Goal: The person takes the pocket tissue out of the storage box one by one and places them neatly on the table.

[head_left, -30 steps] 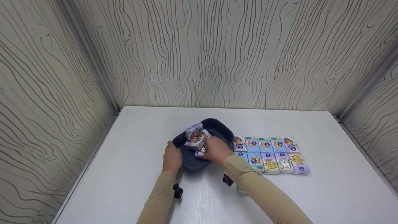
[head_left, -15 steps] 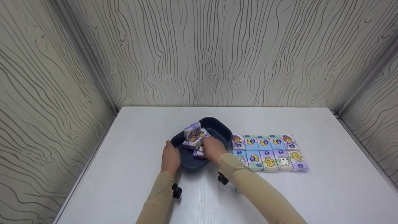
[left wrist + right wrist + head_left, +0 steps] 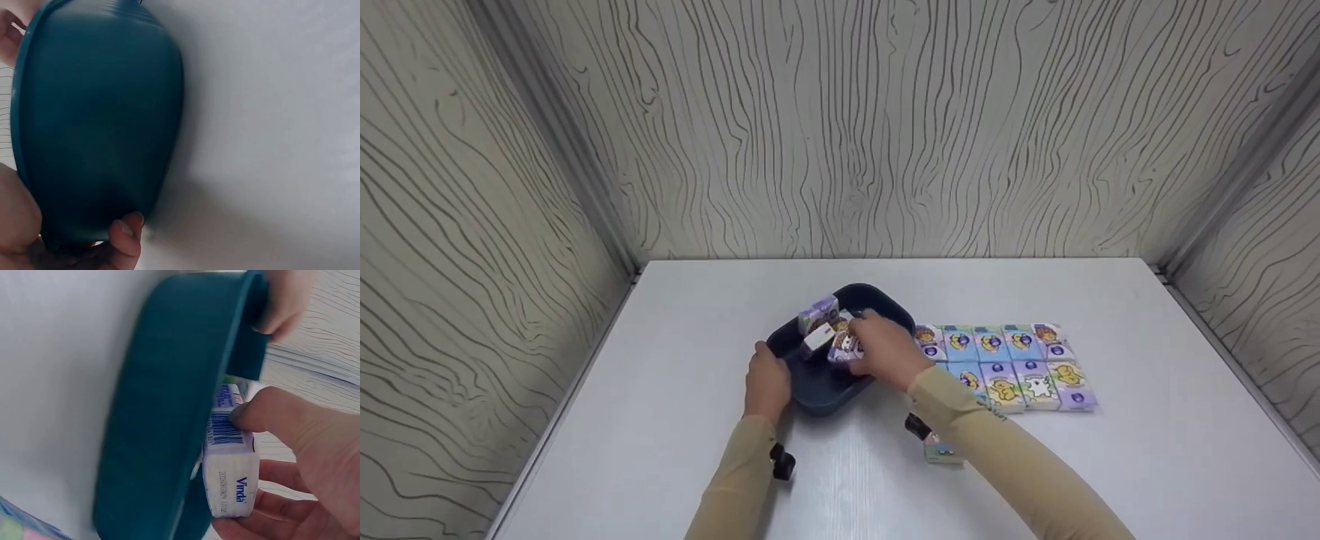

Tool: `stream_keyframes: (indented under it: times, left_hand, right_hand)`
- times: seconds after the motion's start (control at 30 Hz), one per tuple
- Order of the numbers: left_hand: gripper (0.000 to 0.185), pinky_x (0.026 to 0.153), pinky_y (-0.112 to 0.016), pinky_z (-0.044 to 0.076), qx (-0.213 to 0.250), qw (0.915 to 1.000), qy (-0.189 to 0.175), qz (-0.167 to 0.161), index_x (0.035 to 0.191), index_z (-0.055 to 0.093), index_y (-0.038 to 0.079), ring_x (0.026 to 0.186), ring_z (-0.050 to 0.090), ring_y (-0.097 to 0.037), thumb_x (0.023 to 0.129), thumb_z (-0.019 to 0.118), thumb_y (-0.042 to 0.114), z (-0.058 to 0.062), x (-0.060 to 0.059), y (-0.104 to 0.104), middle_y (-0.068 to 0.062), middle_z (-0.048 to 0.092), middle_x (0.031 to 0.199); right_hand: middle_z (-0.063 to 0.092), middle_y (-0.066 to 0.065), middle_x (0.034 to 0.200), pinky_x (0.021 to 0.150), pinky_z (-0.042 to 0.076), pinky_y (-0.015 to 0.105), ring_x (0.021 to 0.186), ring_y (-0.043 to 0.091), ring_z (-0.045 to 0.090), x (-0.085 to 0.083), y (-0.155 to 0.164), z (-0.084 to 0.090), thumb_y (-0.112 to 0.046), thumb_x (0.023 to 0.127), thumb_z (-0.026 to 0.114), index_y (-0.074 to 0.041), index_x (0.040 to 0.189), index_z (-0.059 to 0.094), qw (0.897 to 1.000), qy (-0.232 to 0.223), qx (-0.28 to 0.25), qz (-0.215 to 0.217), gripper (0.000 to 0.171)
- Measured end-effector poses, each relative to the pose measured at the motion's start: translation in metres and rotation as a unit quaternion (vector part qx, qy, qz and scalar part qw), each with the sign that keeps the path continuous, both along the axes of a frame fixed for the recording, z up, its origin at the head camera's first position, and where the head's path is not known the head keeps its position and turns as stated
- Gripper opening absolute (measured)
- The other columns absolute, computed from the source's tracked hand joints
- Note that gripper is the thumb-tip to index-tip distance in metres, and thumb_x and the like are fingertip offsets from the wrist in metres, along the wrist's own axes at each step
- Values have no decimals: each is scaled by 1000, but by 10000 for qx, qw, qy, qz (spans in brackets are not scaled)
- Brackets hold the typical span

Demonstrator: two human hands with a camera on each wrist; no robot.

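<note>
**White table, grained walls: a pack held over the tub**

Left hand (image 3: 767, 382) grips the near-left rim of the dark tub (image 3: 817, 394), which stands mid-table. Right hand (image 3: 885, 351) pinches a tissue pack (image 3: 230, 481) between thumb and fingers, over the tub. More packs (image 3: 819, 316) lie inside. Just right, two rows (image 3: 1020, 364) lie flat.

A dark teal basin (image 3: 95, 124) rests on the white table (image 3: 270, 112), its rim gripped by the left hand (image 3: 67, 247).
</note>
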State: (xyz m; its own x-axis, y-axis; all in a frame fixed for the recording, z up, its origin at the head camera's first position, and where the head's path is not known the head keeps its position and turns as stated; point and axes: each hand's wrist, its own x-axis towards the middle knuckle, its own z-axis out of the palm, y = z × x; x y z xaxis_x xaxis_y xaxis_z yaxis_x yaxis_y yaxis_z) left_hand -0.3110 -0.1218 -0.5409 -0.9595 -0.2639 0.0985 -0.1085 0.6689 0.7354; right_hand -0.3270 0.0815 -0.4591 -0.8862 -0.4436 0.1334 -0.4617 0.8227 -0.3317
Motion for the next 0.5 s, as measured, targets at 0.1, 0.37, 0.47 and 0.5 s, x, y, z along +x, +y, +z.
stream_keyframes:
  times: [0.1,0.37,0.47,0.5]
  left_hand:
    - [45,87,-53,46,-30,10000,50,7,132,34,-18,104,57,-47,94,44,4,0,1,1,-35,55,113]
    - [42,84,-54,47,22,10000,65,22,129,36,-17,101,58,-48,94,43,5,3,4,1,-34,56,110]
    - [42,85,-54,47,43,10000,49,14,129,37,-17,102,58,-47,94,43,5,4,4,0,-34,56,110]
    - [42,85,-54,47,37,10000,40,18,129,37,-17,102,58,-47,94,43,5,4,4,0,-34,56,110]
  right_hand:
    - [53,2,96,73,49,35,81,17,55,8,11,10,-22,70,80,-7,108,65,9998,27,-127,-131,43]
    - [53,0,104,80,50,31,87,13,55,39,56,29,-28,76,81,-10,120,62,9970,-173,-387,-643,52]
    - [53,1,106,81,51,33,88,14,55,53,79,30,-27,77,80,-11,123,60,9954,-291,-454,-795,53]
    - [54,2,108,82,52,34,89,15,55,57,86,29,-27,78,80,-11,124,60,9948,-312,-466,-849,53]
